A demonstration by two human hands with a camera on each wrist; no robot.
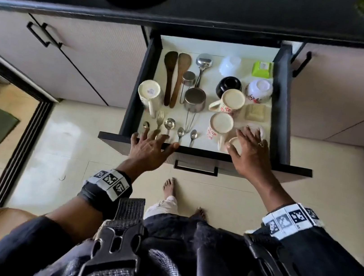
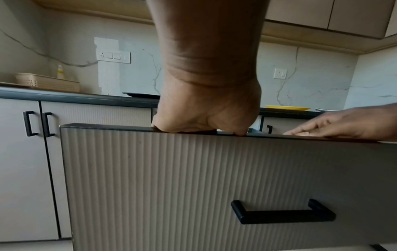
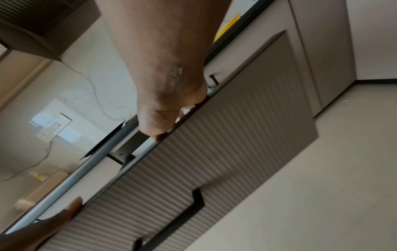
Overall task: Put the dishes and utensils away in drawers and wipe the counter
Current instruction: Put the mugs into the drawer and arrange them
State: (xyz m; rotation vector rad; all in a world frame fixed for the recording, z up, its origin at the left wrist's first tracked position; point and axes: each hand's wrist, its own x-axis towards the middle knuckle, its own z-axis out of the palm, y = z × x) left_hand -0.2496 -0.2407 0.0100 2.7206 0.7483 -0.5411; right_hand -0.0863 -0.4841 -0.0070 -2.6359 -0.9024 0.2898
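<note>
drawer (image 1: 281, 100) holds mugs (image 1: 221, 123), spoons (image 1: 180, 133), wooden spatulas (image 1: 169, 76), bowls (image 1: 260, 88).

Your left hand (image 2: 206, 117) rests on the top edge of the ribbed drawer front (image 2: 193, 186) at the frame's centre. Your right hand (image 2: 343, 124) lies flat on that edge at right. A black handle (image 2: 283, 214) sits lower right; a yellow plate (image 2: 286, 108) rests on the counter (image 2: 75, 98) behind.

drawer (image 1: 280, 105) open from above, mugs (image 1: 222, 125) crowding right front, spoons (image 1: 180, 133) lining front edge, bare strip along back wall, counter edge (image 1: 193, 25) overhanging rear, black handle (image 1: 196, 168) projecting below front
</note>
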